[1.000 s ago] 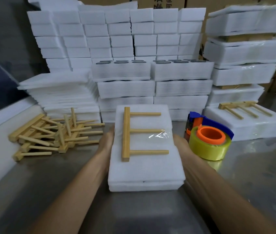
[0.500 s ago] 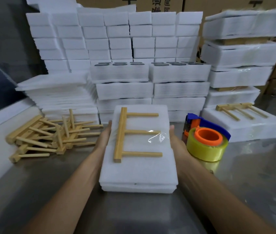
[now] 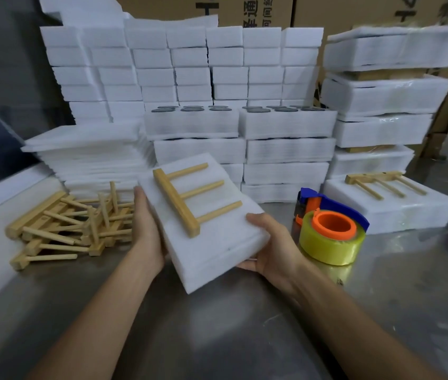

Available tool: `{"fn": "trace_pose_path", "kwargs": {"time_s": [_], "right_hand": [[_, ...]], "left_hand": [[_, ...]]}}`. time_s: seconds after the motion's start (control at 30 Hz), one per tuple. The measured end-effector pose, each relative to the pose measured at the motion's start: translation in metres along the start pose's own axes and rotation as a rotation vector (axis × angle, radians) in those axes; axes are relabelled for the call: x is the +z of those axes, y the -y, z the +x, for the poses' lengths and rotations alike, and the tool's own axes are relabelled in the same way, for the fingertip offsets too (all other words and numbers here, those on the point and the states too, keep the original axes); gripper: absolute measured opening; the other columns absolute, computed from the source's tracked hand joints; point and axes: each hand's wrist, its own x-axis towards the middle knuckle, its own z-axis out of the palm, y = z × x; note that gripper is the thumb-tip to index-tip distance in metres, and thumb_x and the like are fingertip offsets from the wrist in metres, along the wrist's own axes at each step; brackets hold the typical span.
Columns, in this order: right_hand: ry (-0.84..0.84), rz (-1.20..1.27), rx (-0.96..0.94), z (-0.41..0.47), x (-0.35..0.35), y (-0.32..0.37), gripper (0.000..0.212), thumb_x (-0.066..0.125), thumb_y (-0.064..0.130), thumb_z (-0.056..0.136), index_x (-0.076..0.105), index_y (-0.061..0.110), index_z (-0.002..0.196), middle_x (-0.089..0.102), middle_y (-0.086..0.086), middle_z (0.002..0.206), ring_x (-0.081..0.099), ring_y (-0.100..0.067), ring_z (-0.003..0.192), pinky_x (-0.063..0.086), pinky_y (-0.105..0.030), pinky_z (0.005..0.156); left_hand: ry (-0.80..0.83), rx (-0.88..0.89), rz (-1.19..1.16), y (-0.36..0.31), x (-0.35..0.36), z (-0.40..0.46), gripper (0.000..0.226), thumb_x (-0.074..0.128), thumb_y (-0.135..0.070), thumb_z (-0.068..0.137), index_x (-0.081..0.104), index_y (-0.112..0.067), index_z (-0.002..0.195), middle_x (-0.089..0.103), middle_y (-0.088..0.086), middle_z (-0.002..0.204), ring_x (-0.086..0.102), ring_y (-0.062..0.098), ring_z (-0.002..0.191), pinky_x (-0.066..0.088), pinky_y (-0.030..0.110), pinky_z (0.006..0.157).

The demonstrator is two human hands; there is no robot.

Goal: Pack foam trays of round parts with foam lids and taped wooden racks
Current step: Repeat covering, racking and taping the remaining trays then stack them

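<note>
Both hands, the left hand [image 3: 146,231] and right hand [image 3: 269,242], grip the long sides of the tilted foam pack [image 3: 206,237], raised off the table [image 3: 217,338] between them, its wooden rack [image 3: 187,196] on top; it looks light, soft-walled and easily dented, so hold the edges gently.

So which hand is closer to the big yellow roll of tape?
The right hand. It grips the white foam pack's edge right beside the yellow tape roll. The left hand holds the pack's far side.
</note>
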Motion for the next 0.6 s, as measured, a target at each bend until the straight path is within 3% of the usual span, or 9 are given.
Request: {"fn": "trace_pose_path", "kwargs": {"time_s": [0.13,0.23,0.3,0.4,0.5,0.6], "right_hand": [[-0.020,0.050,-0.029,0.001,-0.004,0.001,0.047,0.073,0.043,0.070,0.070,0.017,0.110,0.073,-0.009,0.112,0.070,-0.028,0.100,0.058,-0.045,0.075],[-0.022,0.089,-0.068,0.001,-0.003,0.002,0.049,0.065,0.057,0.079,0.075,0.021,0.110,0.072,-0.007,0.115,0.070,-0.025,0.102,0.057,-0.044,0.082],[-0.027,0.185,-0.096,0.002,-0.002,0.004,0.064,0.060,0.065,0.079,0.068,0.018,0.122,0.072,-0.009,0.114,0.071,-0.023,0.098,0.056,-0.044,0.087],[0.022,0.370,-0.116,-0.001,-0.001,0.007,0.079,0.065,0.060,0.076,0.053,0.006,0.133,0.064,-0.019,0.126,0.060,-0.035,0.119,0.037,-0.052,0.110],[0.144,0.403,-0.154,-0.006,0.004,0.009,0.068,0.060,0.049,0.085,0.053,0.006,0.137,0.055,-0.018,0.139,0.049,-0.035,0.131,0.030,-0.048,0.116],[0.145,0.450,-0.191,-0.007,0.000,0.015,0.044,0.057,0.034,0.090,0.067,0.007,0.124,0.059,-0.017,0.134,0.053,-0.034,0.126,0.035,-0.047,0.112]], "left_hand": [[-0.007,-0.002,0.067,-0.012,-0.016,0.004,0.066,0.064,-0.075,0.070,0.068,-0.027,0.114,0.077,0.004,0.093,0.070,0.028,0.096,0.057,0.047,0.082],[0.070,-0.045,0.100,-0.018,-0.027,0.006,0.059,0.070,-0.061,0.071,0.065,-0.020,0.114,0.076,0.006,0.084,0.070,0.027,0.086,0.058,0.039,0.068],[0.141,-0.087,0.127,-0.025,-0.035,0.008,0.059,0.071,-0.053,0.070,0.063,-0.017,0.116,0.074,0.007,0.083,0.070,0.026,0.077,0.056,0.035,0.066],[0.263,-0.132,0.161,-0.031,-0.045,0.007,0.059,0.071,-0.043,0.065,0.061,-0.014,0.116,0.072,0.011,0.085,0.070,0.027,0.071,0.056,0.031,0.058],[0.398,-0.153,0.227,-0.031,-0.049,0.005,0.067,0.076,-0.037,0.067,0.058,-0.012,0.127,0.071,0.019,0.098,0.070,0.036,0.081,0.058,0.036,0.063],[0.569,-0.210,0.257,-0.035,-0.053,0.004,0.089,0.086,-0.058,0.055,0.064,-0.013,0.128,0.068,0.023,0.109,0.066,0.040,0.086,0.056,0.043,0.071]]}}
